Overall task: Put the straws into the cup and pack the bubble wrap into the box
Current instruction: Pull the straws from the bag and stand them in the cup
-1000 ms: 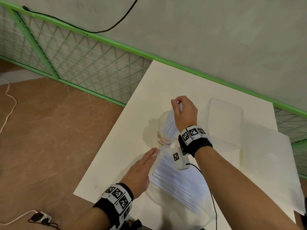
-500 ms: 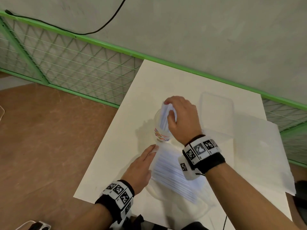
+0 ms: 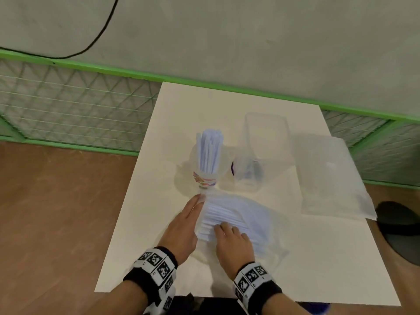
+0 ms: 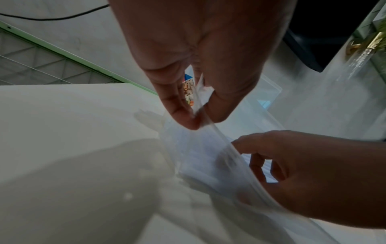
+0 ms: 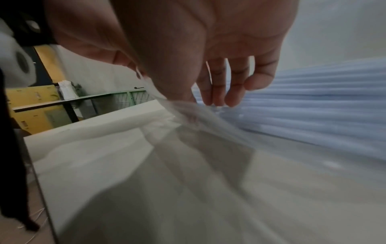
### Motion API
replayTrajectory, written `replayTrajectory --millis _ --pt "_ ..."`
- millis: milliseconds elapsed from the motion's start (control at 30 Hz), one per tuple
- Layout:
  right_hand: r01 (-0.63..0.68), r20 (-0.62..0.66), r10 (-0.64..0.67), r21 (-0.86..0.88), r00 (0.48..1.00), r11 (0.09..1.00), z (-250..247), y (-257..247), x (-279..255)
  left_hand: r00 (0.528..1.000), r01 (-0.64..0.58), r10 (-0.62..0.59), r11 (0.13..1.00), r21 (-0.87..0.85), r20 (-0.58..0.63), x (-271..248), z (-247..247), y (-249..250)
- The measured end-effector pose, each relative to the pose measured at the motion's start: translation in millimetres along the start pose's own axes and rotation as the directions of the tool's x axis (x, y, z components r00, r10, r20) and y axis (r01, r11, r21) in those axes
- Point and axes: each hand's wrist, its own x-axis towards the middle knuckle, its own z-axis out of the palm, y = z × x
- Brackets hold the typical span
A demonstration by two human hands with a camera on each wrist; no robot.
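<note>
Head view: a white table [image 3: 141,212] stands against a green-railed mesh fence [image 3: 68,105]. One clear cup [image 3: 205,176] with a coloured band stands upright mid-table, holding one bunch of pale straws [image 3: 209,153], too many to count. Just right of it is one clear plastic box [image 3: 264,142], and further right lies one sheet of bubble wrap [image 3: 327,176], outside the box. In front of the cup lies one clear bag of loose straws [image 3: 231,218]. The left hand [image 3: 181,228] lies along the bag's left edge. The right hand [image 3: 234,244] rests on the straws at the bag's opening.

Left wrist view: the left hand's [image 4: 204,62] thumb and forefinger pinch the bag's clear film [image 4: 200,105]. The right hand [image 4: 309,173] reaches into the bag, fingers loosely bent.

Right wrist view: the right hand's [image 5: 208,49] fingers [image 5: 234,92] point down, touching the straws [image 5: 313,105]; whether they grip any, I cannot tell.
</note>
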Motion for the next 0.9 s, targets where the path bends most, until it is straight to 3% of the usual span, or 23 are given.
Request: replayTrajectory --millis 100,567,700,900 --pt "-0.013 -0.029 0.013 -0.004 0.999 1.000 3 -2 4 1.000 0.011 -0.011 1.000 -0.001 0.011 0 0 0" --pt "-0.055 0.095 0.050 0.044 0.994 0.998 0 -3 20 0.995 0.101 -0.102 0.995 -0.012 -0.024 2 5 5" --pt "-0.030 0.127 0.037 -0.055 0.991 0.998 -1 -1 20 0.991 0.127 -0.128 0.992 -0.016 -0.031 3 8 6" --pt "0.024 0.089 -0.024 0.005 0.996 1.000 2 2 18 0.988 0.142 -0.144 0.989 -0.034 -0.061 4 11 10"
